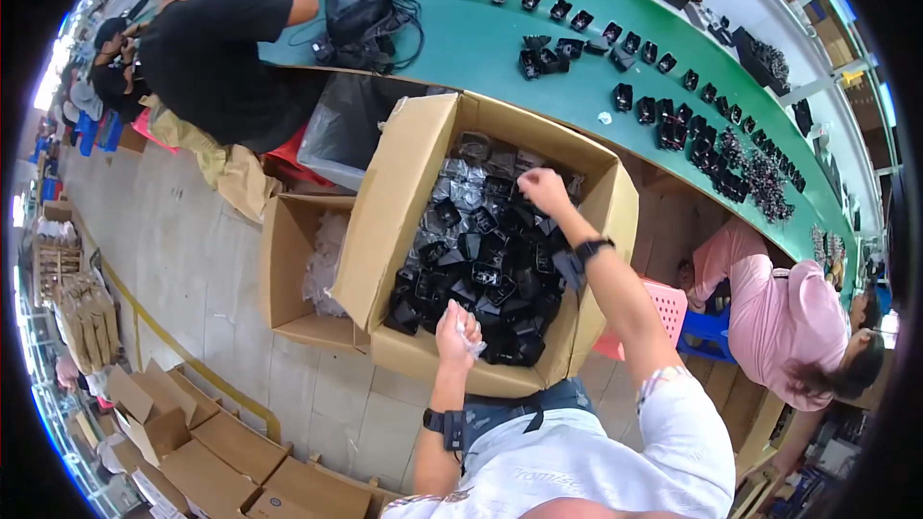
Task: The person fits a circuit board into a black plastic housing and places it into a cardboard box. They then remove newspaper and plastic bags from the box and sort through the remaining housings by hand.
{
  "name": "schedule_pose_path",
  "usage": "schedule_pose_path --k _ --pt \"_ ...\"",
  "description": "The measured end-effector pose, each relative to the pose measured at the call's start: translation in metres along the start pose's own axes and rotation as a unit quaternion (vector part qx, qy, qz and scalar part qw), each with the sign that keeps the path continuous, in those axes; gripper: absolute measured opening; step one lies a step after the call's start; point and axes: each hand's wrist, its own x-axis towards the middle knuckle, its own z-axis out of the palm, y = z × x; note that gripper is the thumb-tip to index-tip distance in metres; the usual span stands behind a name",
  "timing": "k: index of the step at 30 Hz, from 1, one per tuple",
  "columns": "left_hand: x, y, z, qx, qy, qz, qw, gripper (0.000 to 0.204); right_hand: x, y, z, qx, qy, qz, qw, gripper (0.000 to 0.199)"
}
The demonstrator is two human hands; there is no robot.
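A large open cardboard box (394,202) stands in front of me, filled with black plastic housings (490,274) in its near part and clear plastic bags (463,178) toward the far left. My left hand (459,334) is closed over the near edge of the box, with crumpled clear plastic film (472,334) bunched in its fingers. My right hand (545,192) reaches over the far part of the box, its fingers curled down above the housings and bags. Whatever lies between the right fingertips is too small to make out.
A smaller carton (288,269) with crumpled clear plastic adjoins the box on the left. Beyond runs a green workbench (461,43) with rows of black housings and a dark bag (365,24). A co-worker in black (221,58) sits at left, one in pink (784,317) at right.
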Motion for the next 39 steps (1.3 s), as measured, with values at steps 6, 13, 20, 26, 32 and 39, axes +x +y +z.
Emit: schedule_pose_path --k 6,13,20,26,32,39 --pt "0.022 -0.018 -0.003 0.002 0.051 -0.026 0.998 0.04 0.09 0.07 0.085 -0.195 0.059 0.066 0.977 0.041" --pt "0.041 -0.019 0.0 0.123 0.071 0.028 0.99 0.033 0.046 -0.009 0.024 -0.003 -0.037 -0.134 0.99 0.02" --pt "0.123 0.007 0.038 0.112 0.067 -0.038 0.991 0.042 -0.079 -0.068 0.008 -0.079 -0.249 -0.359 0.896 0.013" --pt "0.115 0.014 0.004 0.134 0.161 0.061 0.976 0.022 -0.03 -0.08 0.012 0.055 -0.378 -0.251 0.889 0.025" --pt "0.071 0.017 0.014 0.173 0.136 0.069 0.973 0.015 0.131 -0.009 0.095 -0.198 -0.153 0.017 0.968 0.04" --pt "0.066 0.025 -0.003 0.128 0.114 0.098 0.98 0.021 0.099 -0.018 0.089 0.001 -0.118 -0.127 0.985 0.03"
